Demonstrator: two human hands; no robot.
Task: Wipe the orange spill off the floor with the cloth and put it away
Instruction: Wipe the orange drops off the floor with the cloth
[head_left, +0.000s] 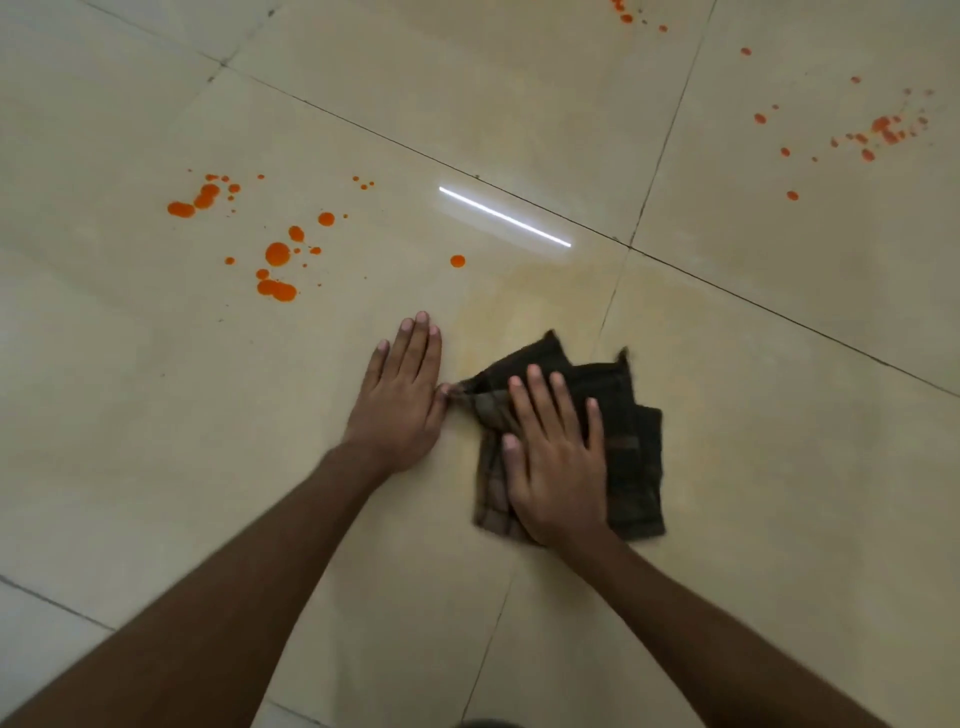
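Both hands are down on the glossy beige tiled floor (779, 467). Over to the left, the left hand (400, 395) lies flat, fingers straight and close together, holding nothing that I can see; its thumb tip just meets the pointed corner of the folded dark brown checked cloth (636, 457). Beside it the right hand (558, 467) presses palm-down on that cloth, fingers straight and slightly spread, not curled round it. The cloth lies flat on the tile beside a grout line, with a faint yellowish smear (519, 312) just beyond it. Drops of the orange spill (278, 254) sit beyond the left hand, well apart from the cloth; more spatter the far right tile and the top edge
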